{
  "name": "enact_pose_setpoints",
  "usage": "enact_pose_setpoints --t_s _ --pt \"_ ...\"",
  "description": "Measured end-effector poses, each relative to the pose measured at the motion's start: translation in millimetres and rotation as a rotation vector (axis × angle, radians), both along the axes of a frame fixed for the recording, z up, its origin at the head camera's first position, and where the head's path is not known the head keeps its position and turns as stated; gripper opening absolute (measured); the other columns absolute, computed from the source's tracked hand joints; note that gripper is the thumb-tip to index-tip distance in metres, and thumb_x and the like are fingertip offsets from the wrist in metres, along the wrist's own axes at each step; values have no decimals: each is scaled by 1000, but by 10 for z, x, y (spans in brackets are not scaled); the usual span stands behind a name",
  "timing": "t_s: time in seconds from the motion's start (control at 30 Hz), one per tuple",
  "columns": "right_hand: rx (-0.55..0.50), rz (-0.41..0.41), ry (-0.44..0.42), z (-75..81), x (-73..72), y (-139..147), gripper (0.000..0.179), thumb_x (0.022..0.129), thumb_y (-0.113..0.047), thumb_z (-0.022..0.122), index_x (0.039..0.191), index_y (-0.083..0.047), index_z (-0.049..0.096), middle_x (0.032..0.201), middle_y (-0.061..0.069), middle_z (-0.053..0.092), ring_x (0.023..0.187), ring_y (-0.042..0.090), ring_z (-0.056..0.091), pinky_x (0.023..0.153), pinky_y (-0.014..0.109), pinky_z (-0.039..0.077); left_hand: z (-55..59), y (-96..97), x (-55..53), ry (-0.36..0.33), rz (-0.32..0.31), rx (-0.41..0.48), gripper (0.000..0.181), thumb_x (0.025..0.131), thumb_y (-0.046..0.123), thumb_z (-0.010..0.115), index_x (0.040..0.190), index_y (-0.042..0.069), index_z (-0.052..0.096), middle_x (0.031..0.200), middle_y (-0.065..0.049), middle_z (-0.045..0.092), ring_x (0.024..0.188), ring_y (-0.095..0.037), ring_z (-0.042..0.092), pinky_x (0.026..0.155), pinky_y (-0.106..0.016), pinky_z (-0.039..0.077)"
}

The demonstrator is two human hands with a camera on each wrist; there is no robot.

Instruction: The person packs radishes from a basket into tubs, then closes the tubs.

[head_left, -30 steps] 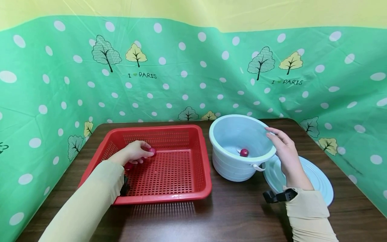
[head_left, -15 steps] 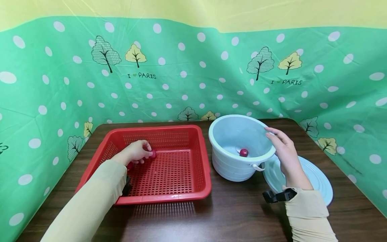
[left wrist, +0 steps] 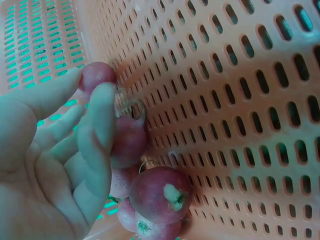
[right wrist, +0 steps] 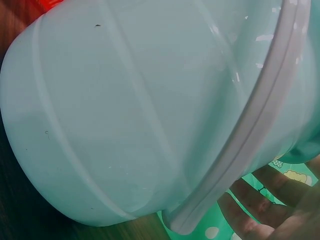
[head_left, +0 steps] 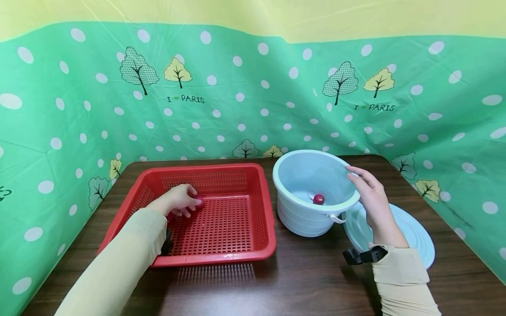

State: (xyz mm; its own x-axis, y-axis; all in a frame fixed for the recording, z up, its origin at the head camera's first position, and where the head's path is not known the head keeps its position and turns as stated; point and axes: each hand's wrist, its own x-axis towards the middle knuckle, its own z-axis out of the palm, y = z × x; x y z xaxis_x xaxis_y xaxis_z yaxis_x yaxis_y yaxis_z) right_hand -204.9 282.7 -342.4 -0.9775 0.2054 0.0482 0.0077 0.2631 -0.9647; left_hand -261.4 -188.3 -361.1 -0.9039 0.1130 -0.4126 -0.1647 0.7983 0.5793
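In the head view my left hand [head_left: 179, 199] reaches into a red perforated basket [head_left: 213, 259]. Its thumb and index finger pinch a small red radish [left wrist: 96, 76], as the left wrist view shows. More radishes [left wrist: 160, 192] lie beside the fingers, along the basket wall. My right hand [head_left: 371, 197] rests at the right rim of a light blue bucket [head_left: 302, 219], fingers nearly straight. In the right wrist view those fingers show beside the bucket, beyond its pale handle [right wrist: 240, 135]. One radish [head_left: 318, 199] lies on the bucket's bottom.
A light blue round lid [head_left: 415, 232] lies right of the bucket, partly behind the right forearm. Everything stands on a dark wooden table [head_left: 300, 276]. A green dotted cloth [head_left: 245, 79] hangs behind and at both sides.
The left hand has shifted slightly right and nearer with the pinched radish, then almost stopped; its other fingers spread a little. The right hand and bucket stay in place.
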Motion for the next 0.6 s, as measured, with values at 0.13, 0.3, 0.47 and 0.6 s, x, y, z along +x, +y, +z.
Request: enact_pose_setpoints --t_s 0.13,0.3,0.47,0.6 --pt "-2 -1 -2 -2 0 -4 51 101 -49 47 147 -26 48 157 13 30 132 30 34 111 69 25 2 12 27 -70 -40 23 44 100 23 59 131 -6 50 98 -16 73 69 -17 72 60 -30 57" --pt "4 -1 3 2 2 -5 51 102 -49 46 147 -25 47 157 14 30 131 30 34 111 71 25 9 37 46 -93 -50 31 47 99 23 62 132 -7 49 101 -17 73 74 -20 73 61 -31 57" --pt "6 0 -1 2 0 -3 51 102 -49 45 147 -25 47 157 14 30 130 29 35 110 70 26 3 43 43 -115 -46 44 39 96 21 65 125 -1 52 102 -16 71 73 -19 71 61 -31 57" --pt "5 -5 -6 0 -1 -4 51 102 -49 45 147 -26 47 157 13 30 130 28 35 111 69 27 3 43 43 -106 -56 49 31 93 21 69 115 3 55 99 -14 69 71 -17 70 60 -31 56"
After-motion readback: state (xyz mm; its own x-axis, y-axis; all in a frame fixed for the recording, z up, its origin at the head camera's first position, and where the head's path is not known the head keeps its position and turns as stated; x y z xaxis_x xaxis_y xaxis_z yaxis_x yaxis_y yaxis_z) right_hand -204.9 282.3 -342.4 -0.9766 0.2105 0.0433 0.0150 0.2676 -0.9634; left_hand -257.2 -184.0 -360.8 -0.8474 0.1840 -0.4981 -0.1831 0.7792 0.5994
